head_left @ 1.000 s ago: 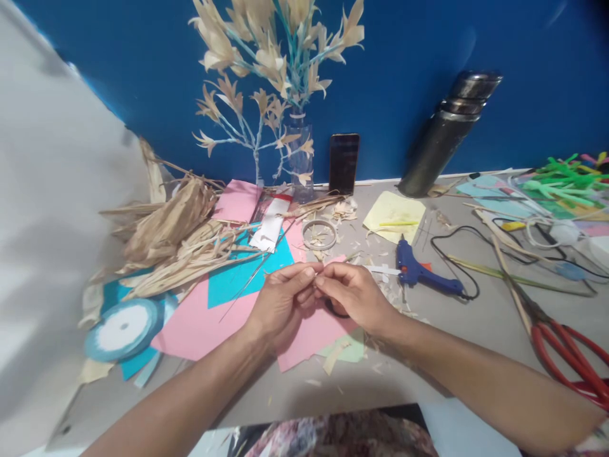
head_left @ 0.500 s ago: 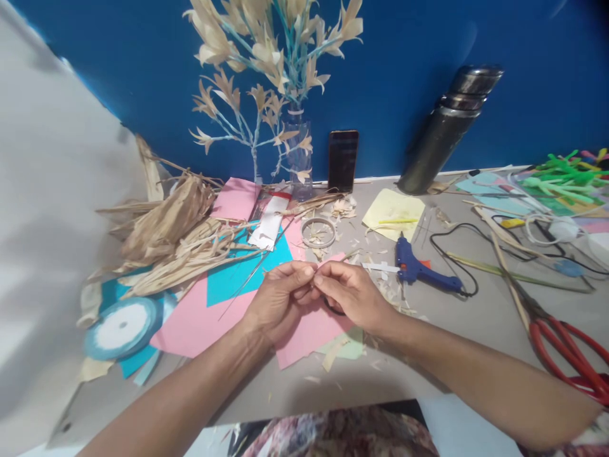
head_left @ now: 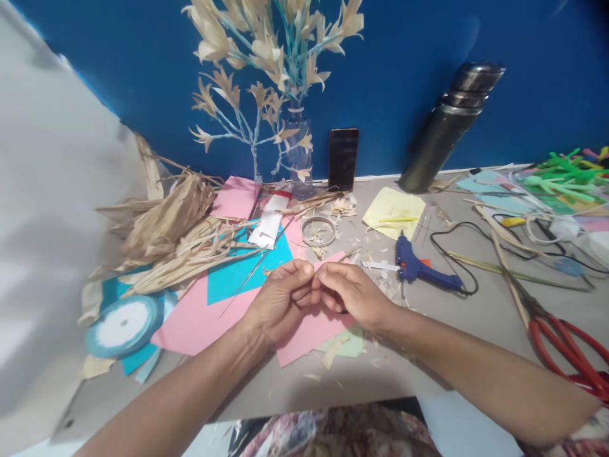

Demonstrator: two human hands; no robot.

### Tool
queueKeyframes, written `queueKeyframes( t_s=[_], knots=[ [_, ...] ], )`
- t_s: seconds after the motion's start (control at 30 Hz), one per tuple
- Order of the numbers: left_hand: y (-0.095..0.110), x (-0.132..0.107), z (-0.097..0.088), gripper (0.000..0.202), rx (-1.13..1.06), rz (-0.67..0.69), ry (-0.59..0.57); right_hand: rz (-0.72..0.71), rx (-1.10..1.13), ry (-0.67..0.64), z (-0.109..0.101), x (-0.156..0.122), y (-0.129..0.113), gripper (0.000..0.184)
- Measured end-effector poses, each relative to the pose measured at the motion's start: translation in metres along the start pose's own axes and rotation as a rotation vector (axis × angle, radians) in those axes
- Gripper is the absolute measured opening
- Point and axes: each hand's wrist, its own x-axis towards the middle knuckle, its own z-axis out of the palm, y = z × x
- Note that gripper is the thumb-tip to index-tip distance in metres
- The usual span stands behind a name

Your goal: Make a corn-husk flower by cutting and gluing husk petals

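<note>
Inside the bench's front edge, my left hand and right hand are pinching a hidden piece, likely light, best held endwise

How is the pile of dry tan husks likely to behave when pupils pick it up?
The pile of husks looks thin and papery, so it is probably light for its bulk. Its creased, curled surfaces suggest it may crack if squeezed. The loose strips seem unbound and might slip apart.

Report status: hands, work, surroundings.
Left hand and right hand close together over pink paper. Anything held: too small to tell. Blue glue gun lies apart, to the right.
</note>
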Motion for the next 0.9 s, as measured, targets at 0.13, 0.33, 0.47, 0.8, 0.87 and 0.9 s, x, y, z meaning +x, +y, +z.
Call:
queueKeyframes(
  t_s=[0.13,0.33,0.47,0.8,0.87,0.9],
  knots=[
    [0.0011,-0.0011,0.0008,0.028,-0.009,-0.028,-0.033,-0.004,0.068,0.029,-0.0027,0.0006,0.0007,0.029],
    [-0.0017,-0.0008,0.0000,0.030,-0.082,-0.048,0.019,-0.045,0.068,0.043,-0.0061,0.0015,0.0051,0.032],
    [-0.0031,-0.0011,-0.0011,0.028,-0.018,-0.023,0.019,-0.018,0.158,0.101,-0.0042,0.0022,0.0031,0.036],
    [-0.0022,-0.0036,0.0024,0.025,0.137,0.074,0.067,-0.007,0.263,0.161,-0.0019,0.0033,0.0063,0.033],
    [-0.0029,-0.0039,0.0025,0.026,0.173,0.101,0.097,-0.010,0.198,0.179,-0.0018,0.0030,0.0080,0.030],
    [-0.0029,-0.0040,0.0025,0.027,0.201,0.125,0.117,-0.016,0.159,0.188,-0.0016,0.0027,0.0084,0.028]
  ],
)
